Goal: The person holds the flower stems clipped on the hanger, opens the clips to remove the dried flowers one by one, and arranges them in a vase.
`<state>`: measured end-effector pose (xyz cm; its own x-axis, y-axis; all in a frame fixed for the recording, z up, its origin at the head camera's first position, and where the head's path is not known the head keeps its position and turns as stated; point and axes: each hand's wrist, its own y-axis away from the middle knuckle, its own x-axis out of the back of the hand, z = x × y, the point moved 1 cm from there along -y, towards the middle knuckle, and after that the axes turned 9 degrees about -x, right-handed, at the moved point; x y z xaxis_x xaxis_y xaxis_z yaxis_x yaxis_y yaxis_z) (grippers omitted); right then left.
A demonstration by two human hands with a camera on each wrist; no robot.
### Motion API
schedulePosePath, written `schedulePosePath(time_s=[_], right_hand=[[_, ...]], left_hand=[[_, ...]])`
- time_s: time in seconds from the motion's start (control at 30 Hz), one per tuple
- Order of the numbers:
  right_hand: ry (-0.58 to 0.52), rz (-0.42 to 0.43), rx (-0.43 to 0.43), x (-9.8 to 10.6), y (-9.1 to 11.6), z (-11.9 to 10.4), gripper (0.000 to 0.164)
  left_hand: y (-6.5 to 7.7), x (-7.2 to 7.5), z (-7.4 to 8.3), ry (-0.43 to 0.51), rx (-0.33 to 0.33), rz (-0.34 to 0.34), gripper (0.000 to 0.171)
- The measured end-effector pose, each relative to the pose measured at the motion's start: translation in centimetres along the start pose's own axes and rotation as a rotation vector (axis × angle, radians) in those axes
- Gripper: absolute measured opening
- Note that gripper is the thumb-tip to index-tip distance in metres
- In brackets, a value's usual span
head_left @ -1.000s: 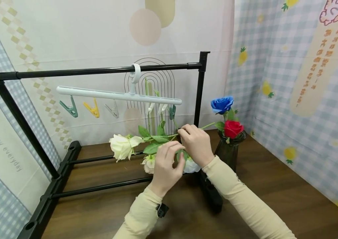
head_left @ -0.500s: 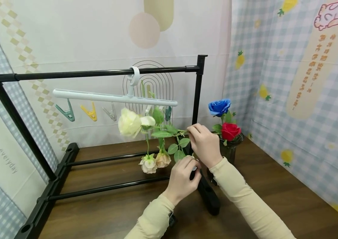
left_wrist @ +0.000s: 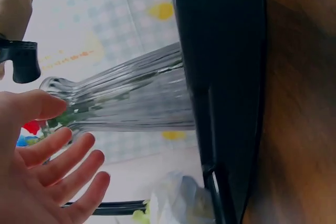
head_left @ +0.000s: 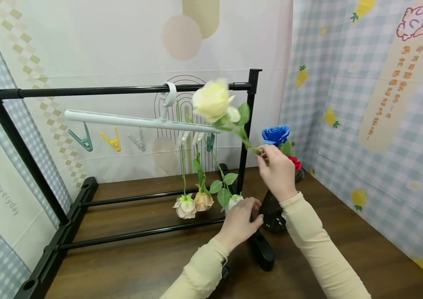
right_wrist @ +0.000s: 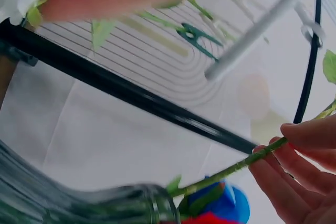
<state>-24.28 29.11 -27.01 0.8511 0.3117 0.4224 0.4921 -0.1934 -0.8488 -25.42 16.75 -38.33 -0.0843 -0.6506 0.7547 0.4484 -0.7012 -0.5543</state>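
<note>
My right hand (head_left: 278, 171) pinches the green stem of a pale yellow rose (head_left: 212, 101), whose bloom tilts up and left in front of the hanger (head_left: 136, 121). In the right wrist view, the stem (right_wrist: 226, 174) runs from the fingertips to the mouth of the ribbed glass vase (right_wrist: 126, 203); how deep it sits cannot be seen. My left hand (head_left: 239, 222) holds nothing, its fingers relaxed beside a white flower (head_left: 235, 200) hanging head down. The vase also holds a blue rose (head_left: 275, 134) and a red rose (head_left: 296, 163), partly hidden by my right hand.
A black rack (head_left: 92, 91) stands on the wooden table (head_left: 140, 265), with the vase near its right foot. Head down below the hanger are a cream flower (head_left: 185, 206) and a peach flower (head_left: 203, 201). Green (head_left: 85, 139), yellow (head_left: 112, 140) and grey (head_left: 137, 140) clips hang at left.
The pale yellow rose has swung from lying leftward to pointing up, as my right hand moved right toward the vase. My left hand has shifted right and down, off the stems.
</note>
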Motion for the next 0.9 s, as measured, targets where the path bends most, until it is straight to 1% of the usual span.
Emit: schedulePosePath(time_s=[0.07, 0.13, 0.2, 0.27, 0.33, 0.4, 0.47, 0.53, 0.7, 0.77, 0.9], right_hand=[[-0.031, -0.015, -0.047, 0.5, -0.4, 0.7, 0.01], [-0.068, -0.028, -0.096, 0.9, -0.8, 1.4, 0.01], [-0.093, -0.034, -0.142, 1.2, -0.9, 1.9, 0.009], [-0.1, -0.036, -0.178, 1.3, -0.9, 2.5, 0.008], [-0.102, -0.032, -0.2, 1.4, -0.8, 2.8, 0.007], [-0.089, -0.027, -0.21, 1.4, -0.6, 3.2, 0.007], [-0.09, -0.02, -0.212, 1.4, -0.3, 3.7, 0.007], [-0.085, -0.018, -0.218, 1.5, -0.1, 4.1, 0.008], [-0.024, -0.028, -0.236, 1.7, 0.2, 4.8, 0.012], [0.002, -0.039, -0.238, 1.8, 0.3, 4.9, 0.015], [0.036, -0.072, -0.251, 1.8, 0.5, 5.0, 0.018]], left_hand=[[-0.1, -0.4, 0.0, 0.03, 0.021, -0.013, 0.025], [-0.2, -0.6, -0.1, 0.045, 0.04, -0.01, 0.03], [-0.3, -0.9, -0.2, 0.029, 0.054, 0.003, 0.036], [-0.5, -1.1, -0.2, -0.007, 0.061, 0.025, 0.044], [-0.7, -1.2, -0.1, -0.042, 0.062, 0.051, 0.05], [-1.1, -1.4, 0.1, -0.053, 0.063, 0.069, 0.054], [-1.5, -1.6, 0.3, -0.029, 0.07, 0.065, 0.057], [-2.0, -1.9, 0.5, 0.004, 0.094, 0.042, 0.061], [-3.1, -2.8, 0.6, 0.121, 0.198, -0.029, 0.073], [-3.5, -3.3, 0.5, 0.169, 0.232, -0.034, 0.079], [-4.5, -4.0, 0.3, 0.221, 0.275, -0.028, 0.088]])
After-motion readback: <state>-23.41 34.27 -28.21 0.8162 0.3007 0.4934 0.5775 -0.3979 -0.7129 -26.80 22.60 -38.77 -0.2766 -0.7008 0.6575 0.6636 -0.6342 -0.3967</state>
